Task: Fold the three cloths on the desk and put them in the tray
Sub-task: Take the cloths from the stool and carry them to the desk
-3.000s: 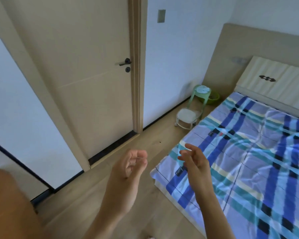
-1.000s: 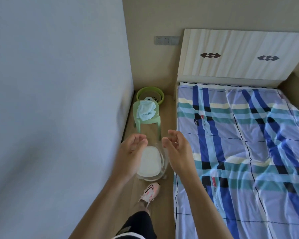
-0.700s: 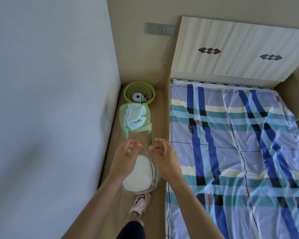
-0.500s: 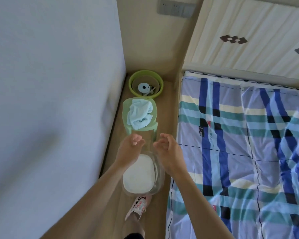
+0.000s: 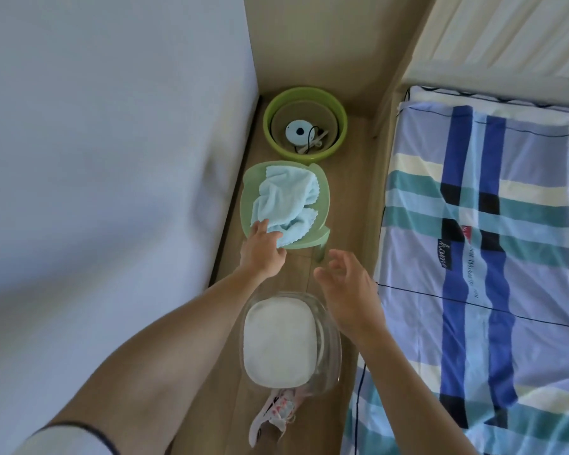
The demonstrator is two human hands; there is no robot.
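Note:
A crumpled light blue cloth (image 5: 284,200) lies on top of a small green stool (image 5: 322,239) in the narrow floor gap beside the bed. My left hand (image 5: 263,249) reaches onto the cloth's near left corner, fingers and thumb closed on the fabric. My right hand (image 5: 350,295) hovers open, fingers spread, just right of the stool's leg and above the far rim of a clear plastic container (image 5: 334,330) with a white pad (image 5: 278,344) on it. Only this one bundle of cloth shows.
A green basin (image 5: 340,121) with small items inside stands beyond the stool, in the corner. A white wall (image 5: 112,192) closes the left side and the bed with a blue plaid sheet (image 5: 490,274) the right. My foot in a white shoe (image 5: 275,413) is under the container.
The view has swung from the door to this gap and moved closer. My left hand has gone forward from above the container onto the blue cloth; my right hand has stayed open.

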